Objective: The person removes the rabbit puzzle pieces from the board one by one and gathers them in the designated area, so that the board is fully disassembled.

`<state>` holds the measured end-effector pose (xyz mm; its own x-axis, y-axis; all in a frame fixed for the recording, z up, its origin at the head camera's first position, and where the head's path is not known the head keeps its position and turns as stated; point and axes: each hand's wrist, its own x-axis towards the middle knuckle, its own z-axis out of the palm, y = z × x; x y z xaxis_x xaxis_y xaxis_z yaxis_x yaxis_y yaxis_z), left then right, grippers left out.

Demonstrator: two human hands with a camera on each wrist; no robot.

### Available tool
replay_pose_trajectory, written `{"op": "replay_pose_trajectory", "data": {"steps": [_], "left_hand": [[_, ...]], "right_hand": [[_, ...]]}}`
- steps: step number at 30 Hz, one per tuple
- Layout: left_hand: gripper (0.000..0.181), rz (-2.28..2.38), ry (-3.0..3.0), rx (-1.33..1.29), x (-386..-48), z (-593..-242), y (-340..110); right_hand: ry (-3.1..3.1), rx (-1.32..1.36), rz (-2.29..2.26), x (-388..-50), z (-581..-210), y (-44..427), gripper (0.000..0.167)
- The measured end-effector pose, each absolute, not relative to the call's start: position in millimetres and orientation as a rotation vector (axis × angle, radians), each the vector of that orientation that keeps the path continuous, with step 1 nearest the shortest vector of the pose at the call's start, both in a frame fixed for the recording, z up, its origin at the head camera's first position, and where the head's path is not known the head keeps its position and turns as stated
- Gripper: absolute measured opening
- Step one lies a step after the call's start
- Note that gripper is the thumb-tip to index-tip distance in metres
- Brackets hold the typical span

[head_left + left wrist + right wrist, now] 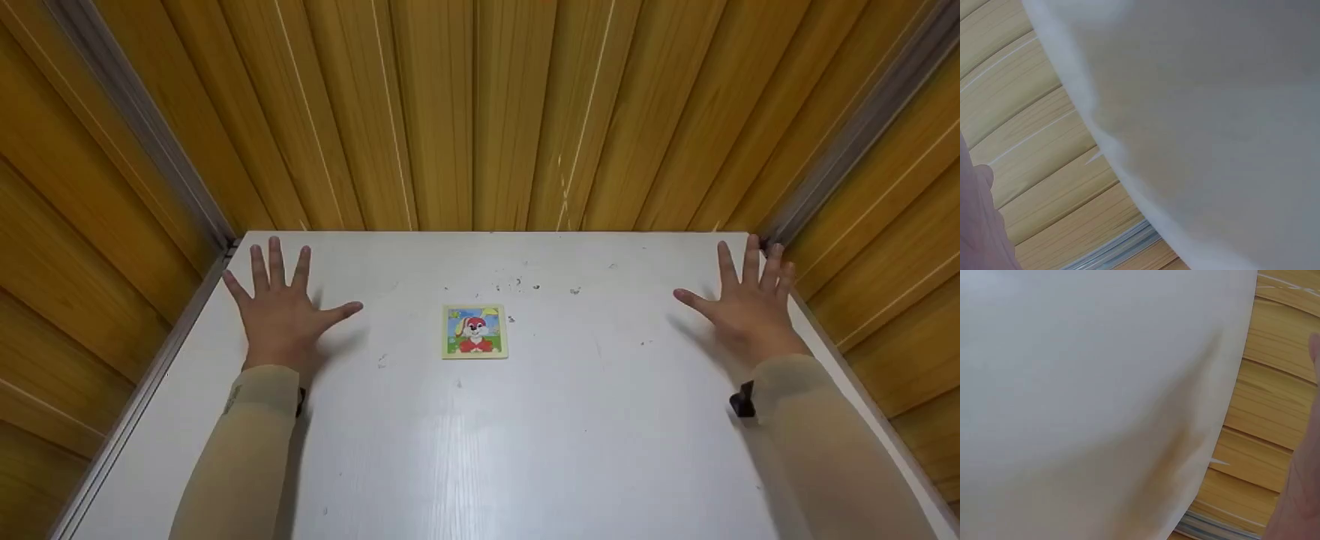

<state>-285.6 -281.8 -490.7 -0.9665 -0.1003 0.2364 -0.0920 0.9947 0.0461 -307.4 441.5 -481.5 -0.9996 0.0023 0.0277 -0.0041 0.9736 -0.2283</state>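
Note:
Near the middle of the white table lies a small square picture puzzle [475, 331] showing a red and white cartoon rabbit in a pale frame. Well to its left, my left hand [281, 319] is spread with straight fingers and holds nothing. My right hand [750, 315] is spread the same way, far to the right of the picture. In the left wrist view only part of the left hand [982, 219] shows at the left edge. Part of the right hand [1300, 478] appears at the right edge of the right wrist view.
The white table [480, 450] has small dark marks [536, 286] behind the picture. Wood-patterned panels [435, 112] rise behind its far edge and on both sides, with grey metal strips [142, 112] at the corners.

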Motion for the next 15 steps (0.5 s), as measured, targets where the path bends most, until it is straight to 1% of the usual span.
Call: {"op": "replay_pose_trajectory", "data": {"steps": [9,15], "left_hand": [[0.140,-0.058,-2.887,0.140,-281,-478,-268],[0.139,-0.245,-2.849,0.157,-279,-468,-253]], "right_hand": [[-3.064,0.067,0.318,-306,-483,421,0.132],[-3.019,0.089,0.453,-312,-477,392,0.132]]}}
